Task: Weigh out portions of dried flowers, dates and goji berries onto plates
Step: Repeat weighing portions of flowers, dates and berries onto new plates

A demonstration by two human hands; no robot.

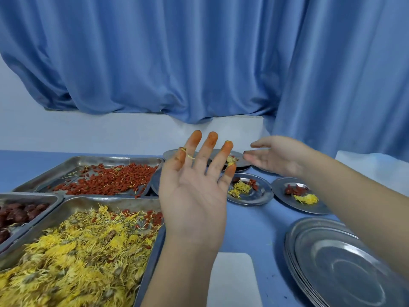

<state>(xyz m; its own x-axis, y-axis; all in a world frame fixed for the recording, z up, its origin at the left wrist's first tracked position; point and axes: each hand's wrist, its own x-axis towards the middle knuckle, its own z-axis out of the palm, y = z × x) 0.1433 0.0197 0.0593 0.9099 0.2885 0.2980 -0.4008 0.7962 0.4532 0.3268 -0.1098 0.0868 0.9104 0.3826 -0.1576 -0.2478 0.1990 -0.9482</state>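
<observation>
A food-prep room, judging by steel trays point(110, 160) and plates point(327, 244).

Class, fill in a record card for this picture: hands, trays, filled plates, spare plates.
left hand: raised, palm up, fingers straight, tips stained orange
right hand: open, holds nothing
trays: flowers, goji berries, dates
filled plates: middle plate and right plate, each with yellow flowers and red pieces
spare plates: stack, empty

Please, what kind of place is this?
Probably a makeshift food-portioning station: large steel trays hold yellow dried flowers and red goji berries, small round steel plates carry portions, blue curtains behind.
</observation>
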